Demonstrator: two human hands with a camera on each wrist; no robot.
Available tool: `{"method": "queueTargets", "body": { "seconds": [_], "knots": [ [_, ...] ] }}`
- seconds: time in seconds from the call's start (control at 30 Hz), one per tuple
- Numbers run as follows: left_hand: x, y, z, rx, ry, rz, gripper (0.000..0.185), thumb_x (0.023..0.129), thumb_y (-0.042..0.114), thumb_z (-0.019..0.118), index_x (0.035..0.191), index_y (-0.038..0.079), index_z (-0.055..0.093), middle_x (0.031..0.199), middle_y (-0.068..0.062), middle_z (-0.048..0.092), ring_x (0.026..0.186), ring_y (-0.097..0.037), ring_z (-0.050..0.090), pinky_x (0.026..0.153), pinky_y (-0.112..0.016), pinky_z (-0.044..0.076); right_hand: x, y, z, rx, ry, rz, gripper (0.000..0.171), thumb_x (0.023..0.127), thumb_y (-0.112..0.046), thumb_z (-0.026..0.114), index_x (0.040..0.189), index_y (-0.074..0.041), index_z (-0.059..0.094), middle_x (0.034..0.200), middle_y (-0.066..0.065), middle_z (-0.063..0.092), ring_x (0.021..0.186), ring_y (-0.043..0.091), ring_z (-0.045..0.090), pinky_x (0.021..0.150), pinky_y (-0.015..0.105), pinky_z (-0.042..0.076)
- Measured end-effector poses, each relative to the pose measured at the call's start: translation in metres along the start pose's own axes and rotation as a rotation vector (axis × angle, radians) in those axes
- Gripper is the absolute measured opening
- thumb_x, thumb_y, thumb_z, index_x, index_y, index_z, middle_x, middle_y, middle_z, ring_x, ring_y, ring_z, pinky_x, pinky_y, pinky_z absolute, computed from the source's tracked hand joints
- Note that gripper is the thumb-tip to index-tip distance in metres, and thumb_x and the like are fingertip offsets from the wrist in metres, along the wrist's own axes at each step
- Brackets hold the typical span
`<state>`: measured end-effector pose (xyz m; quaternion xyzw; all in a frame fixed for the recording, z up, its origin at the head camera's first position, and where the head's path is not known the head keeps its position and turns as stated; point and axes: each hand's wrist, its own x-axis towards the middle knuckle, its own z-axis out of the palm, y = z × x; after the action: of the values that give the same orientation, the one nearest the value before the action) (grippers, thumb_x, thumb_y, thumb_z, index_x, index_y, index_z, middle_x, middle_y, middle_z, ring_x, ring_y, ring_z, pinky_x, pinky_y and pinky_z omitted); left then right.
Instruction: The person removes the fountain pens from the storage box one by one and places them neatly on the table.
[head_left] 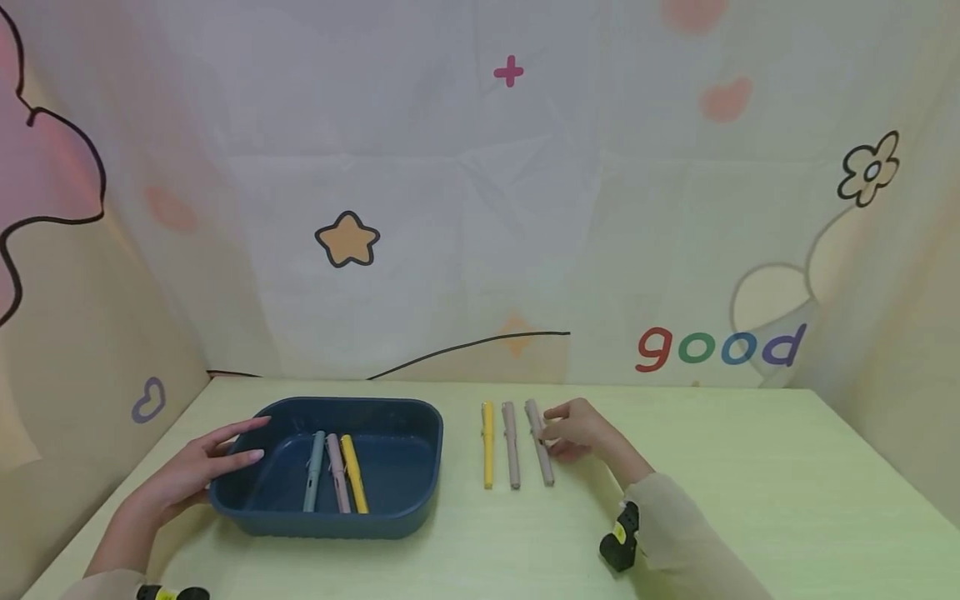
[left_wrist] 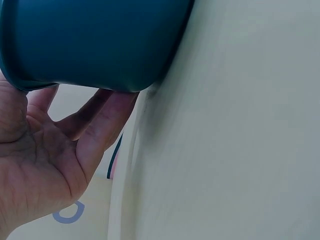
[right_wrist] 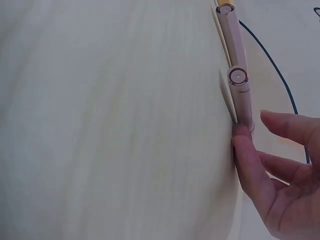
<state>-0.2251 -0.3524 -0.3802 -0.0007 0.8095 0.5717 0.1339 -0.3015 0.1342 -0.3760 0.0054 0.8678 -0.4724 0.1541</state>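
Blue box (head_left: 330, 526) is held at its side by the left hand (head_left: 187, 473), maybe to steady it. The right hand (head_left: 583, 428), half open, only touches the rightmost grey pen (head_left: 545, 462) on the surface (head_left: 720, 483).

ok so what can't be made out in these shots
- Head view: the near ends of the three pens in the blue bin, hidden by its front wall.
- Head view: some of the left hand's fingers, hidden behind the bin.
- Left wrist view: the bin's inside, hidden by its outer wall.
- Right wrist view: the yellow pen beside the bin, nearly all cut off by the top edge.
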Motion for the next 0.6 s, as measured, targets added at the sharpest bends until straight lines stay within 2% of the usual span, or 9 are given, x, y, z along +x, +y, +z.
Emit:
{"method": "queueTargets", "body": {
  "seconds": [0.13, 0.6],
  "knots": [
    [0.0002, 0.0011, -0.0005, 0.021, 0.002, 0.0, 0.061, 0.089, 0.029, 0.059, 0.142, 0.02, 0.031, 0.144, -0.033, 0.01, 0.119, -0.044, 0.04, 0.08, -0.045, 0.05, -0.0006, -0.0022, 0.0007, -0.019, -0.009, 0.0, 0.049, 0.083, -0.004, 0.062, 0.127, 0.01, 0.045, 0.069, 0.007, 0.066, 0.056, 0.014, 0.062, 0.053, 0.028, 0.052],
    [-0.0004, 0.0006, -0.0013, 0.007, -0.004, -0.009, 0.059, 0.089, 0.029, 0.058, 0.142, 0.024, 0.032, 0.145, -0.032, 0.01, 0.116, -0.039, 0.044, 0.081, -0.044, 0.05, -0.0031, -0.0026, 0.0016, -0.036, -0.032, 0.018, 0.05, 0.08, -0.003, 0.064, 0.126, 0.009, 0.046, 0.068, 0.009, 0.066, 0.057, 0.015, 0.063, 0.052, 0.028, 0.052]
  ]
}}
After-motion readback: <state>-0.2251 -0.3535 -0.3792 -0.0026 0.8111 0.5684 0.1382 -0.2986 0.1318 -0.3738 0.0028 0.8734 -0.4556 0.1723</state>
